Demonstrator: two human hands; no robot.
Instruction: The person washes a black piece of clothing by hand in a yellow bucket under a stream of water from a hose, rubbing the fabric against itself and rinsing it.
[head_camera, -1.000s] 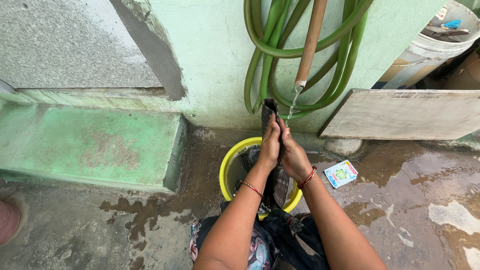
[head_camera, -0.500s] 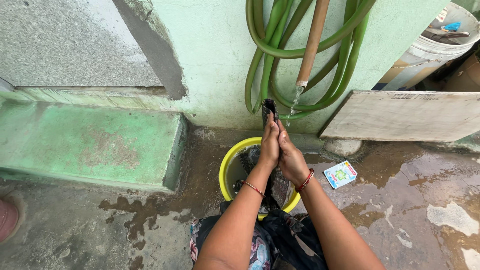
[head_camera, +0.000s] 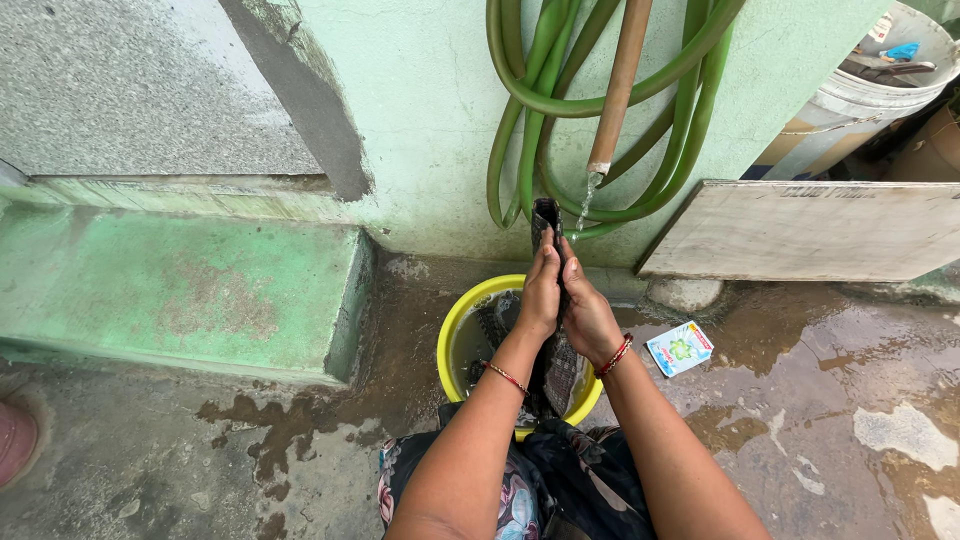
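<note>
My left hand (head_camera: 541, 293) and my right hand (head_camera: 588, 312) press together around a dark patterned cloth (head_camera: 545, 214). The cloth's top end sticks out above my fingertips, and its lower part (head_camera: 558, 375) hangs down between my wrists into a yellow basin (head_camera: 450, 335). A thin stream of water (head_camera: 587, 197) falls from a brown pipe (head_camera: 618, 85) just right of the cloth's top. Both wrists wear thin red bangles.
Coiled green hose (head_camera: 530, 130) hangs on the pale green wall. A green concrete step (head_camera: 180, 290) lies at left. A white board (head_camera: 810, 228) leans at right, with a white bucket (head_camera: 860, 95) behind. A small sachet (head_camera: 681, 347) lies on the wet floor.
My hands shifted slightly up and down along the cloth while staying pressed around it. Water keeps running from the pipe.
</note>
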